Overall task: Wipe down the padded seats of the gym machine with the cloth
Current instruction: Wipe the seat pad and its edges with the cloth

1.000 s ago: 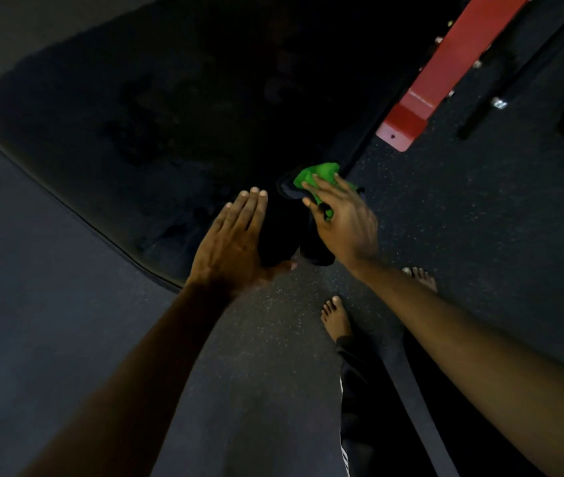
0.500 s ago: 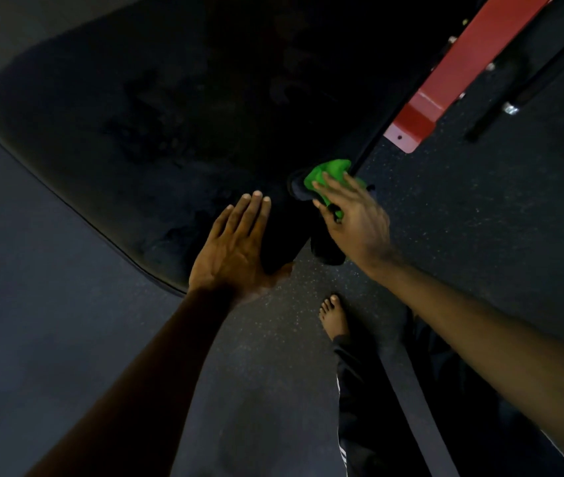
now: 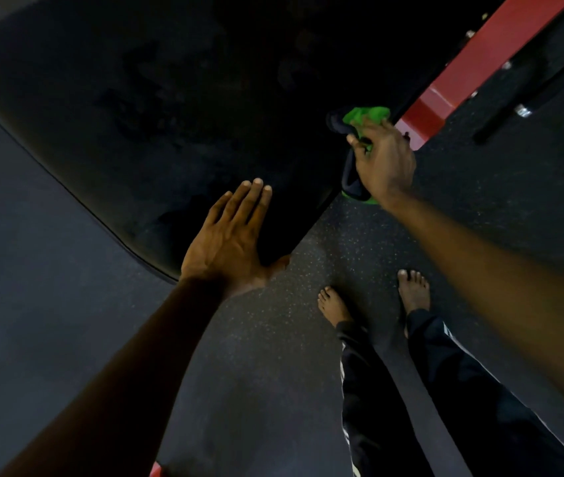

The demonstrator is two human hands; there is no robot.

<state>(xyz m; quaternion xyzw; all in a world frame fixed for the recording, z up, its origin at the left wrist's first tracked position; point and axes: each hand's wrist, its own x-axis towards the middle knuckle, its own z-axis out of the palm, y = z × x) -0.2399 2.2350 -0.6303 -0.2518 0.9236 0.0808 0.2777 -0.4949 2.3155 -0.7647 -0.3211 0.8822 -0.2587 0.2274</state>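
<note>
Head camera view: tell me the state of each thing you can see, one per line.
Black padded seat: dull, with smudgy patches on its surface.
Green bunched cloth: crumpled, gripped at the seat's right edge.
Left hand: flat, fingers straight, resting on the seat's near corner.
Right hand: fingers curled round the cloth.
Red metal frame bar: beyond the seat's right edge, untouched.

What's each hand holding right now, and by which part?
Right hand grips the green cloth around its bunched middle, at the edge of the padded seat; cloth shows above and below the hand. Left hand holds nothing and lies flat on the seat.
</note>
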